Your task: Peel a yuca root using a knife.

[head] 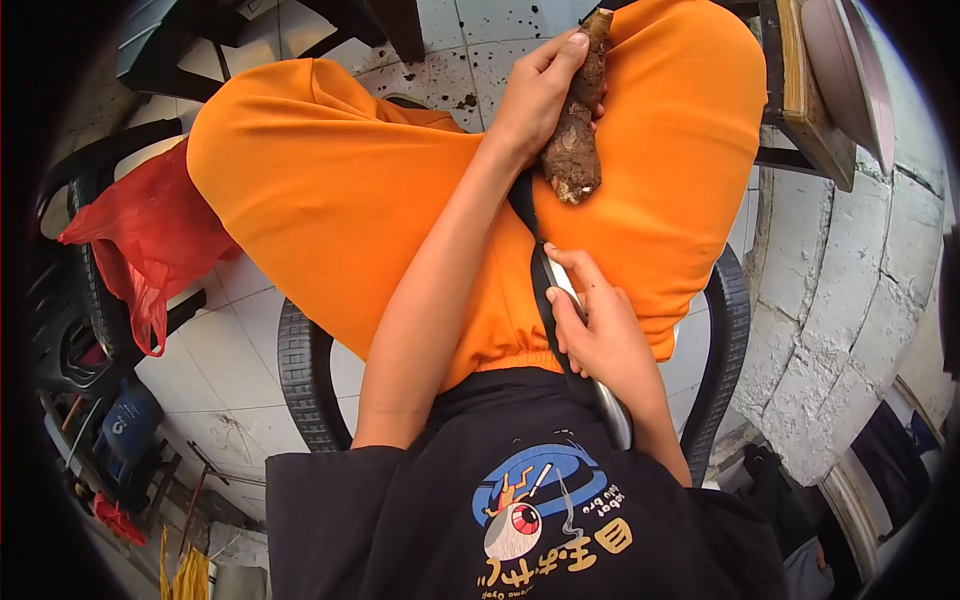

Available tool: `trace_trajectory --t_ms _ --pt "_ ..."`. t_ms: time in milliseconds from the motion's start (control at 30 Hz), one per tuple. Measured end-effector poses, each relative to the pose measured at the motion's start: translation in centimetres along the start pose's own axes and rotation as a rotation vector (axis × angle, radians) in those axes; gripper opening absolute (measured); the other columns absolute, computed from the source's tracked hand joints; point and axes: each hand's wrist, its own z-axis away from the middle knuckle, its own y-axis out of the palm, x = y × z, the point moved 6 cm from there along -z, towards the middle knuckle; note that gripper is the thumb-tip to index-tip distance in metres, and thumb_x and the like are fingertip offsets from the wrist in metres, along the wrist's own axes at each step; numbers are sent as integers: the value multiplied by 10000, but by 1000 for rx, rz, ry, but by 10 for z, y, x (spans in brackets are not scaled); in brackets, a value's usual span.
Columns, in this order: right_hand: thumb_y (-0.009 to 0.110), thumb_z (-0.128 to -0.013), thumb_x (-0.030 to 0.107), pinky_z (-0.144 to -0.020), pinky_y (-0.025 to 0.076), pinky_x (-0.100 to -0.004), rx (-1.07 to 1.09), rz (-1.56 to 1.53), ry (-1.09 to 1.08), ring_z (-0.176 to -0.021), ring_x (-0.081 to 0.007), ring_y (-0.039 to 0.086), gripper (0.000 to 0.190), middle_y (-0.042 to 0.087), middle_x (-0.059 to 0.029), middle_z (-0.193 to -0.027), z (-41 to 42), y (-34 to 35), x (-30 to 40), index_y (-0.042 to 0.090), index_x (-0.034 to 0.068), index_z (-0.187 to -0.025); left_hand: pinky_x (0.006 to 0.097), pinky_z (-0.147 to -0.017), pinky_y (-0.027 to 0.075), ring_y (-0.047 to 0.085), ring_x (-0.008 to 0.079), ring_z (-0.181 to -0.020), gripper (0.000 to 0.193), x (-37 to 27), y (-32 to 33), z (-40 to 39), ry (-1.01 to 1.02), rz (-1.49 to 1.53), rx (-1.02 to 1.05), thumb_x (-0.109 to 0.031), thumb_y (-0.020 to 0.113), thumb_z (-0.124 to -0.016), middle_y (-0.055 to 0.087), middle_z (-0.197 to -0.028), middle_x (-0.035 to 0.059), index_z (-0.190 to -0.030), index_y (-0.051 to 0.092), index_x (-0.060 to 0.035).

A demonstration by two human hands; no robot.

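My left hand (544,94) grips a rough, brown cassava-like root (576,142) above my lap. Its thumb lies along the root near the narrow, pale-cut upper end. The thicker end points down towards me over the orange trousers (652,150). Lower down, my right hand (596,322) is closed around a long, shiny metal tool (616,420), perhaps a knife; fingers and palm cover its middle. A bright part of it shows between thumb and forefinger. A black strap (534,214) runs down my lap beside the tool. The root and the tool are apart.
Black woven-pattern chair arms (304,367) flank me. A red plastic bag (161,225) hangs at a black chair on the left. Dark crumbs lie on the white floor tiles (442,82). At the upper right, a wooden-edged stand (806,105) is beside a pale round basin (847,67).
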Motion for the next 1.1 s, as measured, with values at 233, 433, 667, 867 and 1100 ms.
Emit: trace_trajectory --t_ms 233,433,667,867,1100 --pt "484 -1035 133 -380 373 -246 60 -195 68 -386 -75 467 405 518 -17 -552 8 -16 -4 445 137 -1438 351 -542 586 675 208 -657 406 -36 -14 -6 62 155 1 -430 462 -1032 661 -863 130 -1063 558 -36" --pt "492 -1045 131 -365 355 -207 192 -410 -34 -384 -58 438 431 515 -13 -563 4 -27 2 370 122 -1458 351 -589 591 668 213 -741 514 -66 -26 -7 175 280 -58 -508 430 -1023 656 -923 154 -1066 559 -12" --pt "478 -1043 114 -367 363 -220 96 -474 -245 -377 -80 441 465 525 -41 -563 0 -37 19 293 115 -1469 338 -581 562 649 214 -737 514 -83 -13 6 177 430 96 -488 375 -1042 628 -931 137 -1427 405 -149" --pt "453 -1045 121 -389 397 -220 -188 -509 -438 -386 -98 460 466 550 -75 -586 3 -56 22 289 72 -1478 358 -553 552 649 245 -738 524 -98 -5 19 202 646 258 -482 328 -1061 622 -930 158 -1450 385 -136" --pt "494 -1016 48 -635 552 -261 -111 -528 -404 -699 -159 651 530 654 -164 -902 26 -37 -20 269 23 -1495 364 -546 555 652 250 -735 536 -113 -11 28 330 594 216 -483 316 -1062 619 -919 159 -1464 362 -131"
